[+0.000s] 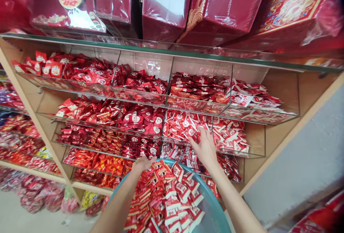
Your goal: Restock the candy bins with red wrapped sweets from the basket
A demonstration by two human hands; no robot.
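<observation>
A teal plastic basin (pixel 215 204) sits low in front of me, heaped with small red wrapped packets (pixel 145 204) and red-and-white ones (pixel 182 193). At its far left rim is my left hand (pixel 142 165), with its fingers closed over the edge. My right hand (pixel 205 148) reaches over the basin to a shelf compartment of red-and-white packets (pixel 188 127). Its thumb and fingers are apart at the packets, and I see nothing held in it; the fingertips are partly hidden. More red-and-white packets (pixel 231 136) fill the compartment to its right.
Wooden shelving (pixel 255 139) with clear dividers holds several rows of red packets. Large dark-red gift boxes (pixel 166 7) stand on the glass top shelf (pixel 150 48). Bagged goods (pixel 32 193) lie on the floor at left. A grey wall (pixel 303 154) bounds the right side.
</observation>
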